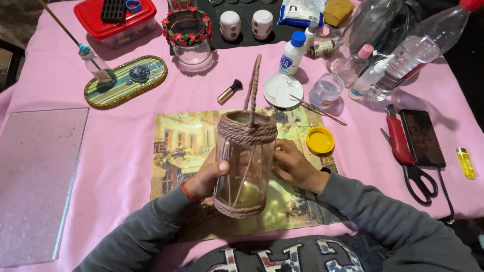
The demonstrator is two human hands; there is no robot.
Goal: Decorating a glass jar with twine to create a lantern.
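Note:
A clear glass jar (245,168) wrapped with brown twine at its neck and base stands upright over a printed picture mat (174,151). A twine handle (253,85) rises from its rim. My left hand (204,177) grips the jar's left side, thumb on the glass. On the jar's right side, my right hand (292,166) is cupped against the glass. Both sleeves are grey.
A yellow lid (320,140) lies right of the jar. Red scissors (406,156), a phone (422,138) and a yellow lighter (466,162) sit at right. Glue bottle (292,53), plastic bottles (413,53), a white saucer (283,90), a flowered jar (190,38) and a red box (117,20) stand behind. A glass sheet (35,181) lies left.

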